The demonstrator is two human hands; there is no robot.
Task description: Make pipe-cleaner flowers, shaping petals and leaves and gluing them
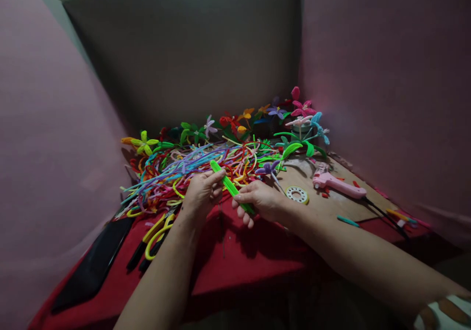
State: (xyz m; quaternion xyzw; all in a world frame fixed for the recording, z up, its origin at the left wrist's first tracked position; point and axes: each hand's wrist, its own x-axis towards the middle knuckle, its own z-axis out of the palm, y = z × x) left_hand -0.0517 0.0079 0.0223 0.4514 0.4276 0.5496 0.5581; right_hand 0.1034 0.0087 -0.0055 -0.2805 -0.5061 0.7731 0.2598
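A bright green pipe-cleaner strip (230, 185), long and narrow with lengthwise ridges, slants between my two hands above the red cloth. My left hand (204, 190) pinches it near its upper end, thumb on top and fingers curled below. Toward the lower end, my right hand (258, 200) grips the same strip between thumb and fingers. Just behind both hands spreads a tangled heap of multicoloured pipe cleaners (198, 161). A purple pipe-cleaner flower (268, 168) on a pale stem lies beyond my right hand.
Yellow-handled scissors (158, 234) and a black flat object (96, 261) lie left on the red cloth (235, 271). To the right are a roll of tape (297, 195) and a pink glue gun (340, 185) with a cord. Finished flowers (230, 121) line the back.
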